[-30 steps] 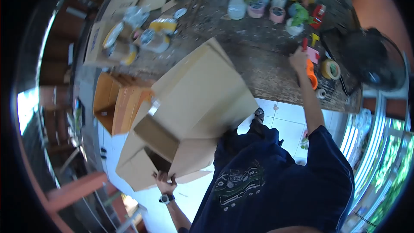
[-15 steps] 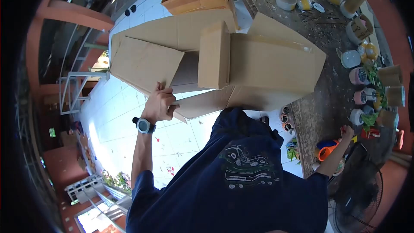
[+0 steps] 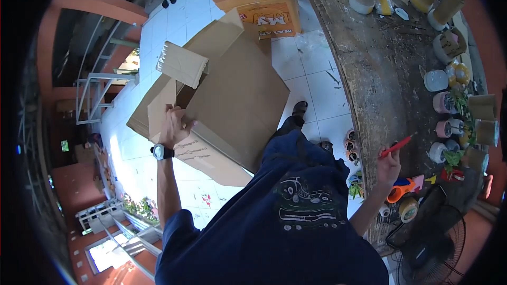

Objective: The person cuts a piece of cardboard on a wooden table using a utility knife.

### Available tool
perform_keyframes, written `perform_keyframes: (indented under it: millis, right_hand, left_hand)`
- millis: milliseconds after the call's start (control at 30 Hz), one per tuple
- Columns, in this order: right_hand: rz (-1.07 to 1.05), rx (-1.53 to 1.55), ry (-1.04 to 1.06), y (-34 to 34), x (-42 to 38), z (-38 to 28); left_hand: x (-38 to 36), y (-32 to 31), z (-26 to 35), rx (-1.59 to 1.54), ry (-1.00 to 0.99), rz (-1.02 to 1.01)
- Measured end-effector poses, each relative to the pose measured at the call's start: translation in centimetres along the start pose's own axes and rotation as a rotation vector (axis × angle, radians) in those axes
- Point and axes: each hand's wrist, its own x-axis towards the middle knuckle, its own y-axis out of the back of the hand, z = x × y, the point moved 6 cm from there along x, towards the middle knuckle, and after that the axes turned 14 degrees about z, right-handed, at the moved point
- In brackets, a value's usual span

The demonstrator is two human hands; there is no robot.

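A large brown cardboard box (image 3: 237,95) leans tilted in front of my legs, its flaps standing open toward the left. My left hand (image 3: 173,125), with a watch on the wrist, is closed on a flap at the box's near left edge. Printed text shows on the side below that hand. Over the worn wooden table, my right hand (image 3: 388,168) grips a slim red cutter knife (image 3: 397,146), its thin dark tip pointing away to the upper right. The box's inside is mostly hidden.
On the table (image 3: 364,84) to the right stand several cardboard tubes and small potted plants (image 3: 453,158). Orange-handled scissors (image 3: 400,190) and a black fan (image 3: 430,253) are at the near right. An orange printed carton (image 3: 269,16) sits on the tiled floor beyond.
The box has turned and tipped toward the left, with my left hand still on it. My right hand has come back from the table's far side and now holds up the red cutter knife.
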Motion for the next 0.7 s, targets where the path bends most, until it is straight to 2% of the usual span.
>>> perform_keyframes:
  millis: [100,200,300,400,467,500,600,700]
  right_hand:
    - [-0.089,-0.016,-0.22,-7.9,-2.7,3.2]
    - [-0.267,-0.241,-0.347,-11.9,-1.5,6.9]
    - [-0.408,-0.709,-0.186,-17.9,-2.1,8.7]
    - [-0.56,-0.809,-0.115,-23.0,-3.9,9.8]
    - [-0.608,-0.822,-0.131,-24.9,-4.9,10.6]
    - [-0.63,-0.814,-0.149,-25.4,-5.2,11.2]
    - [-0.684,-0.859,-0.147,-26.4,-6.0,12.4]
    - [-0.73,-0.896,-0.15,-26.7,-6.6,12.8]
  left_hand:
    - [2.0,-1.0,-2.0,0.088,0.059,0.03]
    - [4.7,-3.1,-6.7,0.21,0.112,0.029]
    - [6.7,-2.8,-10.9,0.245,0.187,0.125]
    - [7.8,-0.2,-14.3,0.268,0.295,0.313]
    - [8.2,1.0,-18.8,0.162,0.51,0.302]
    - [8.3,2.5,-19.4,0.218,0.564,0.34]
    - [8.1,5.7,-20.3,0.072,0.672,0.431]
    - [7.9,7.0,-17.1,0.087,0.645,0.466]
